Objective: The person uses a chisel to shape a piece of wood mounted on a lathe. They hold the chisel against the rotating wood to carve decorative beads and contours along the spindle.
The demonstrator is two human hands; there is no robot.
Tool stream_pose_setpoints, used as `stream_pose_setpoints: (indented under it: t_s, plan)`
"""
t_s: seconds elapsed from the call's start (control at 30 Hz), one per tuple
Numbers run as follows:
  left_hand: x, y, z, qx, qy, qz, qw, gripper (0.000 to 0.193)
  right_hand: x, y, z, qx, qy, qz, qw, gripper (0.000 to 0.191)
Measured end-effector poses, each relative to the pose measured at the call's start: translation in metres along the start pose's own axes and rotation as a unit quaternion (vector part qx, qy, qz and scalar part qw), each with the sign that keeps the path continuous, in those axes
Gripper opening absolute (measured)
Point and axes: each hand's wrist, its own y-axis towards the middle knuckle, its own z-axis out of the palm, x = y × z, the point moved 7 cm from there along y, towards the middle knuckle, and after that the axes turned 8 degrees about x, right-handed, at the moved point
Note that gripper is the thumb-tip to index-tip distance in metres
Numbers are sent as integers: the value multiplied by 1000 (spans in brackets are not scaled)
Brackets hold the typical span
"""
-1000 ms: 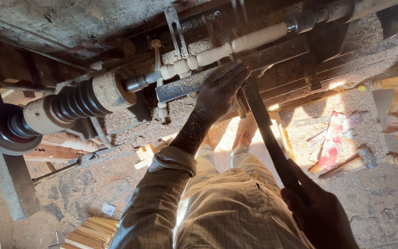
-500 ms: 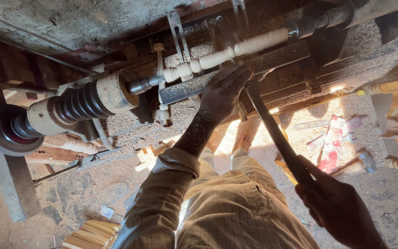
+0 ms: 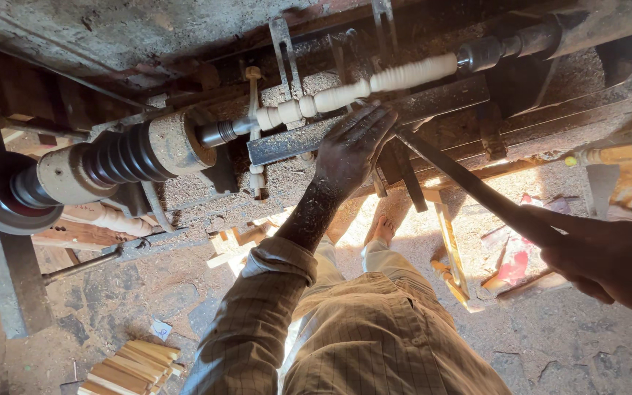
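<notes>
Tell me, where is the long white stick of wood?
In the head view, the pale turned wooden spindle sits near the top middle, mounted across the lathe, just above the left hand.

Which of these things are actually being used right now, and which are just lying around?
In use:
left hand on the tool rest
right hand gripping the long chisel
pale turned spindle
lathe pulley

Lying about:
stacked wood strips
turned yellow piece
scrap offcuts

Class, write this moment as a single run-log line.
left hand: flat on tool rest | right hand: gripping long chisel | pale spindle: mounted on lathe
</notes>
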Motion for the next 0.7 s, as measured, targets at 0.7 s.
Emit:
stream_pose_setpoints:
  t_s: [0.7]
  plan:
    - [8, -5, 3, 11, -71, 42, 997, 38, 74, -64, 179, -117, 245, 22, 962, 73]
